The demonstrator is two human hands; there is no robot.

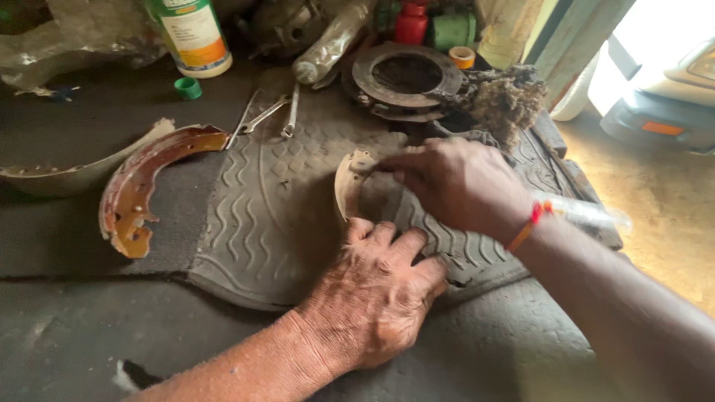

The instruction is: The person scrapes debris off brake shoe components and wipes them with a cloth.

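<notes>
The right hand [458, 186] is closing its grip on the upper end of a pale curved brake shoe [347, 184], fingers pinched around it, seemingly to steady it on edge. The left hand [376, 294] is pressing flat and open, holding nothing, onto the ribbed rubber mat [272, 216], just below the shoe, likely bracing. A rusty brake shoe [141, 186] is lying well apart on the table [67, 327], with wrenches [268, 115] beyond.

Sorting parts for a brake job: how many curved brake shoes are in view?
3. A rusty brake shoe lies left, a pale one behind it, and a third sits under both hands. Clutter may hide more.
</notes>
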